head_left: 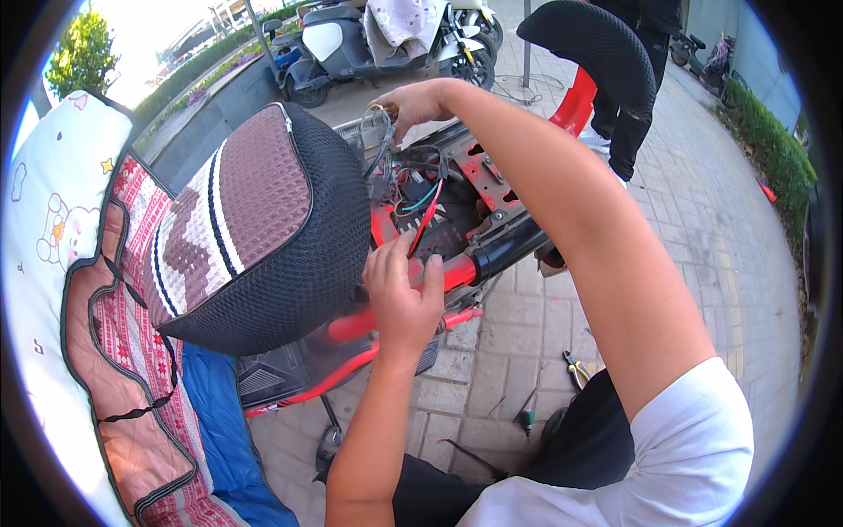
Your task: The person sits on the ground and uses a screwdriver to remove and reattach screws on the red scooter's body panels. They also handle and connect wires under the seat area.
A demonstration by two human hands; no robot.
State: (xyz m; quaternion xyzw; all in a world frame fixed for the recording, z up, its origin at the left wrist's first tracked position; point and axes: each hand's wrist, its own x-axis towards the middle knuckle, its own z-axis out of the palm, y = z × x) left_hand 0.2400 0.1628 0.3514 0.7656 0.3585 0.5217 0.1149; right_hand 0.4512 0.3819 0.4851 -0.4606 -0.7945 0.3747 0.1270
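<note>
A red electric scooter stands before me, its padded seat [263,211] tipped up to the left and its underseat bay exposed. My left hand [399,294] is at the near edge of the bay, beside the red frame tube [458,272]. Its fingers are closed on a thin red pen-shaped tool [428,218] that slants up toward the wiring [413,189]. Across the bay, my right hand [423,105] reaches over with bent fingers at a bundle of wires [379,132]. Its fingertips are partly hidden, but they appear closed on those wires.
Pliers [576,371] and a green-handled screwdriver [527,420] lie on the paving near my knee. A quilted cover [145,386] hangs at the left. Behind, a person in black trousers [639,105] stands beside the black rear seat pad [597,48]; parked scooters [351,44] are farther back.
</note>
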